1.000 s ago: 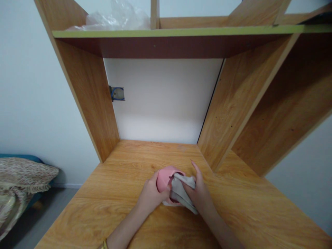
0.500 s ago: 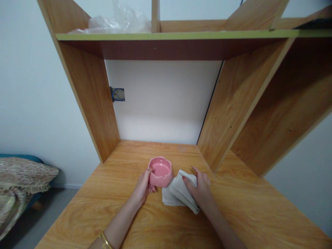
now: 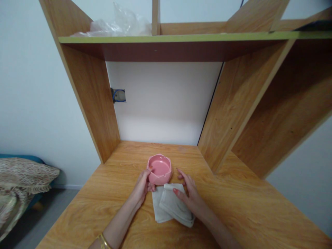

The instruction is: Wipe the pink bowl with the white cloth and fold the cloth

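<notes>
My left hand (image 3: 143,182) grips the near left side of a pink ashtray (image 3: 160,166), its thumb over the notched rim and its fingers low on the outside. The ashtray's shallow bowl faces up. Just below it, a folded light grey cloth (image 3: 174,206) lies on the wooden desk (image 3: 223,211). Over the cloth's right side rests my right hand (image 3: 190,195), thumb lying on the fabric. Its fingers are spread and reach past the cloth's far edge, a short gap right of the ashtray. Part of the cloth's right edge is hidden under this hand.
Wooden side panels (image 3: 90,103) and a shelf with a yellow-green edge (image 3: 171,38) frame the desk. Clear plastic wrap (image 3: 119,26) lies on the shelf. A wall socket box (image 3: 119,95) with blue wire shows at the back. At the left stands a couch with a patterned throw (image 3: 26,173).
My right hand and the cloth have moved left and nearer to me. The cloth now lies flatter, with my fingers past its edge. My left hand keeps hold of the ashtray, nearly unmoved.
</notes>
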`<state>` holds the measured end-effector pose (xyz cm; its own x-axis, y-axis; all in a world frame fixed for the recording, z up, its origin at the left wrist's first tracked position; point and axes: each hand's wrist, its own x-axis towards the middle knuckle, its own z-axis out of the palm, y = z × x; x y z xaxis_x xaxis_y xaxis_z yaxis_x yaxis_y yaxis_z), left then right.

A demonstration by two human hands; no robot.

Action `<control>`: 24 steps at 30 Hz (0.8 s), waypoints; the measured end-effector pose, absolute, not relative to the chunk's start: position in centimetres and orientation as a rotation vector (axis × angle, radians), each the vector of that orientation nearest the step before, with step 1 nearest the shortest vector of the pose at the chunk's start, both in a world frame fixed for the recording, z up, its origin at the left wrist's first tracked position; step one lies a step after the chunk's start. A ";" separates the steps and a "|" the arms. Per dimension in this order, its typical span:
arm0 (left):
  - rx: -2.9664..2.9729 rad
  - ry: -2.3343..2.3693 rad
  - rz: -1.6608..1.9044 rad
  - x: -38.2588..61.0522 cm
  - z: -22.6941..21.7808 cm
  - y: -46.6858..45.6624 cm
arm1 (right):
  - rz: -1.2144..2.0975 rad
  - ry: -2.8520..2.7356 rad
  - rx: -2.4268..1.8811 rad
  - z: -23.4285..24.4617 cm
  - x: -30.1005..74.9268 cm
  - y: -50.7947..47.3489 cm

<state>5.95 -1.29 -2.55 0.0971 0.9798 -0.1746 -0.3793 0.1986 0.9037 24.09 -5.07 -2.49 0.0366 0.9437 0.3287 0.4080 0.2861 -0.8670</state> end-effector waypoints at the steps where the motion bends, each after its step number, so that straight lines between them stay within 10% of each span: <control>1: 0.822 0.954 1.220 6.0 -2.5 -1.2 | 0.651 -1.484 -1.286 -2.3 24.4 -4.9; 10: 1.050 0.851 1.206 7.7 -1.2 -3.2 | 1.029 -1.301 -1.057 -1.0 25.1 -4.8; 24: 1.296 0.775 1.063 8.9 -2.4 -4.0 | 0.670 -1.414 -1.296 -2.2 25.3 -4.7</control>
<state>8.90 -4.02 -2.42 0.3543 0.9286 0.1105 -0.1794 -0.0485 0.9826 25.31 -4.70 -2.25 0.1431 0.9366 0.3197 0.3458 0.2554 -0.9029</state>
